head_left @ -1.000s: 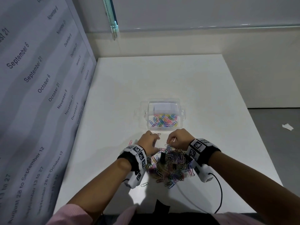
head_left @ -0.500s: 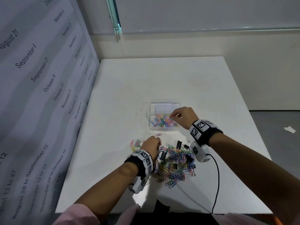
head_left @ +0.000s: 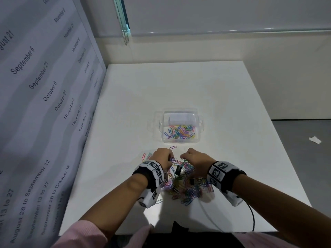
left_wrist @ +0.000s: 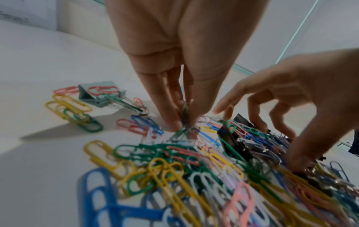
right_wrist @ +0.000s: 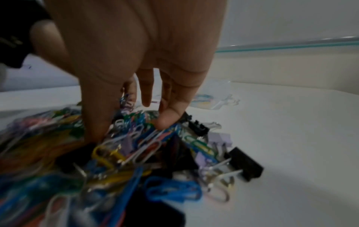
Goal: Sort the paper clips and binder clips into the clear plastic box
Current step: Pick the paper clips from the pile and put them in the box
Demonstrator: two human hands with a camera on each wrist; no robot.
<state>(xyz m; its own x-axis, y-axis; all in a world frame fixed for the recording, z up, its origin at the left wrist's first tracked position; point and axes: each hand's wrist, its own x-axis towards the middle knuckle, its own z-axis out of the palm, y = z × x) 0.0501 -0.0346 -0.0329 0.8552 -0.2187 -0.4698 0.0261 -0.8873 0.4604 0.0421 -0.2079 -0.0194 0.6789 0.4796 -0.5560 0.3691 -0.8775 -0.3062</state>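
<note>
Left hand (left_wrist: 174, 64) fingers pressed together, pinching paper clip (left_wrist: 185, 113) at clip pile (head_left: 186, 183) far edge. Right hand (right_wrist: 136, 53) fingers spread, dug into pile, grasp unclear. Clear plastic box (head_left: 179, 111) just beyond pile; right hand marginally nearer.

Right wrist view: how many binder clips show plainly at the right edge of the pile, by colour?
Black binder clips: 2
Lilac binder clip: 1
Total: 3. Others may lie buried in the blurred pile.
</note>
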